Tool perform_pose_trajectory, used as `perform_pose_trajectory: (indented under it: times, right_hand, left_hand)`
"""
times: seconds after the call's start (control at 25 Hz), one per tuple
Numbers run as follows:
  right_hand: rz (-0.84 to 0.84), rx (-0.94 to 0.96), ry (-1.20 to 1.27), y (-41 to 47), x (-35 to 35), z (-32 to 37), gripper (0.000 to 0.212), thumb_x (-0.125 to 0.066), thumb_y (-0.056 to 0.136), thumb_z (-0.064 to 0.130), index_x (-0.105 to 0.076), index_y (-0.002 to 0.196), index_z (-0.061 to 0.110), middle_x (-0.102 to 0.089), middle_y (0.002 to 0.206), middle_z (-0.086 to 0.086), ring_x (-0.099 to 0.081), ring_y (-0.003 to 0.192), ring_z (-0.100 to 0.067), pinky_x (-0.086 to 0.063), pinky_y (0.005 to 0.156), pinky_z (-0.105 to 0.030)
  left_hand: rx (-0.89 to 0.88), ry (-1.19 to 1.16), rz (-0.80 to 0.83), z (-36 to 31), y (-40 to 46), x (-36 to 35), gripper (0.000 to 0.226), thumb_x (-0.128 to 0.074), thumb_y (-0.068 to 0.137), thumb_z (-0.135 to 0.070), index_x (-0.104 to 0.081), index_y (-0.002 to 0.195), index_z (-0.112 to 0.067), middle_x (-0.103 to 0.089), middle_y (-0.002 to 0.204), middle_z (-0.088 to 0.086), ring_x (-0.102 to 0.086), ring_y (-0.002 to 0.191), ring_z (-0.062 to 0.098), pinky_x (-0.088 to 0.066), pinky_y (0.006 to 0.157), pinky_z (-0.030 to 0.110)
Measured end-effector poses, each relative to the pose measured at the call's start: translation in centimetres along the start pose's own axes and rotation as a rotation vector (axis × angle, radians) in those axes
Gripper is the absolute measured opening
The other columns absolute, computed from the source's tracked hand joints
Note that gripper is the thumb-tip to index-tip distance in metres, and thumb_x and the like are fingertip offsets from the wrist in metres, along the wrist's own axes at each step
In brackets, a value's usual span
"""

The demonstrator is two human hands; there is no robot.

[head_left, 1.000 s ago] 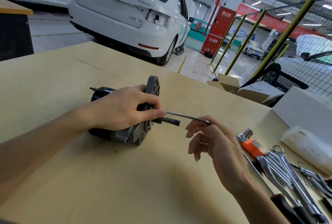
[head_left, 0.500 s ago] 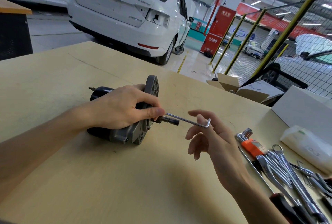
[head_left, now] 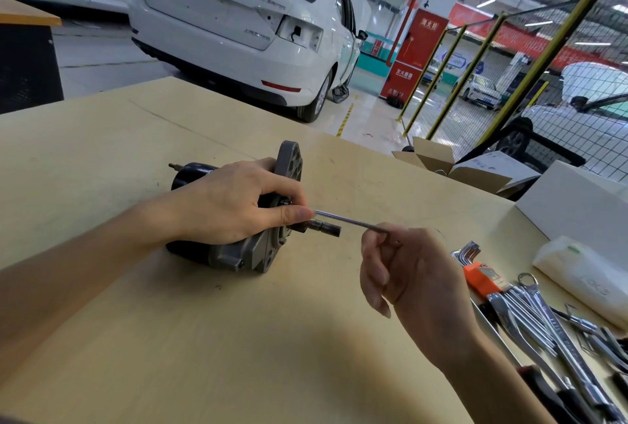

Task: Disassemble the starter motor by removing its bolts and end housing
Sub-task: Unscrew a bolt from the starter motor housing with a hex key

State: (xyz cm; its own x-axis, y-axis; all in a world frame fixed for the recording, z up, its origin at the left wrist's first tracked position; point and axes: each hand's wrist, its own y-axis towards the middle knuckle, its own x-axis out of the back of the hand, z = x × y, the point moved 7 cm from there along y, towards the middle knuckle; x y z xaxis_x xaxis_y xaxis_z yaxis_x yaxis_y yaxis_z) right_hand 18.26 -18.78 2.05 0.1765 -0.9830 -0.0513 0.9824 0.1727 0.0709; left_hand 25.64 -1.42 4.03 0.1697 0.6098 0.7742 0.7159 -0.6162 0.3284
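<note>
The starter motor (head_left: 253, 253) lies on its side on the wooden table (head_left: 204, 338), black body to the left, grey end housing (head_left: 290, 160) and shaft facing right. My left hand (head_left: 234, 202) grips the motor from above, its thumb beside the shaft. A thin silver hex key (head_left: 346, 219) runs from the housing face toward the right. My right hand (head_left: 407, 270) pinches the key's far end between fingertips, with the other fingers curled loosely below. The key's tip and the bolt it sits in are hidden behind my left thumb.
A hex key set in an orange holder (head_left: 479, 274) and several wrenches (head_left: 543, 321) lie at the right edge. A white box (head_left: 577, 206), a wrapped white bag (head_left: 584, 274) and an open cardboard box (head_left: 455, 165) sit behind. A white car (head_left: 238, 26) stands beyond the table.
My right hand has turned the hex key: its bent end stuck up above the fingers half a second ago and is now tucked inside my fingers. My left hand holds still.
</note>
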Motion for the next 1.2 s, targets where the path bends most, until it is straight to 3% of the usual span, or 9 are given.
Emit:
perform_pose_trajectory:
  times: [0.2, 0.44, 0.6, 0.72, 1.0, 1.2]
  right_hand:
    - [-0.129, 0.071, -0.155, -0.1, 1.2, 0.0, 0.042, -0.03, 0.09, -0.001, -0.069, 0.077, 0.01, -0.049, 0.057, -0.011, -0.049, 0.046, -0.021, -0.037, 0.042, -0.026]
    - [-0.206, 0.181, -0.365, -0.3, 1.2, 0.5, 0.051, -0.029, 0.097, -0.008, -0.07, 0.079, 0.016, -0.054, 0.056, -0.007, -0.053, 0.046, -0.02, -0.041, 0.042, -0.027]
    - [-0.272, 0.132, -0.322, -0.2, 1.6, 0.2, 0.025, -0.04, 0.104, 0.02, -0.065, 0.103, 0.018, -0.056, 0.061, -0.005, -0.054, 0.047, -0.02, -0.041, 0.041, -0.027]
    - [-0.222, 0.036, -0.2, 0.0, 1.5, -0.6, 0.037, -0.04, 0.103, 0.032, -0.067, 0.093, 0.008, -0.053, 0.059, -0.008, -0.051, 0.047, -0.02, -0.04, 0.042, -0.026]
    - [-0.163, -0.121, 0.045, 0.6, 1.4, -1.3, 0.054, -0.037, 0.097, 0.047, -0.062, 0.065, 0.012, -0.043, 0.051, -0.004, -0.044, 0.039, -0.018, -0.033, 0.038, -0.022]
    - [0.0, -0.103, 0.057, 0.3, 0.0, -0.9, 0.056, -0.034, 0.094, 0.052, -0.058, 0.064, 0.011, -0.042, 0.05, -0.003, -0.045, 0.041, -0.016, -0.034, 0.04, -0.022]
  left_hand:
    - [0.008, -0.007, -0.006, 0.2, 0.0, 0.0, 0.035, -0.043, 0.079, -0.075, -0.065, 0.088, -0.049, -0.051, 0.09, -0.014, -0.054, 0.088, 0.003, -0.042, 0.078, 0.025]
    - [-0.01, -0.044, 0.0, 0.0, 0.1, 0.0, 0.03, -0.043, 0.083, -0.072, -0.066, 0.085, -0.054, -0.055, 0.093, -0.01, -0.058, 0.089, 0.007, -0.048, 0.087, 0.034]
    - [-0.022, -0.04, -0.003, -0.1, 0.1, -0.1, 0.022, -0.044, 0.083, -0.071, -0.061, 0.079, -0.059, -0.053, 0.09, -0.011, -0.056, 0.087, 0.006, -0.048, 0.084, 0.034]
    - [-0.02, -0.057, -0.014, -0.1, 0.0, 0.0, 0.025, -0.044, 0.081, -0.073, -0.064, 0.082, -0.056, -0.052, 0.09, -0.014, -0.056, 0.088, 0.005, -0.047, 0.084, 0.032]
    - [-0.014, -0.046, -0.007, 0.1, 0.0, 0.0, 0.031, -0.045, 0.079, -0.074, -0.066, 0.087, -0.052, -0.05, 0.091, -0.016, -0.055, 0.086, 0.006, -0.047, 0.083, 0.032]
    - [-0.016, -0.062, -0.003, 0.0, 0.1, 0.1, 0.028, -0.047, 0.08, -0.071, -0.066, 0.086, -0.052, -0.051, 0.089, -0.013, -0.055, 0.086, 0.007, -0.046, 0.082, 0.032]
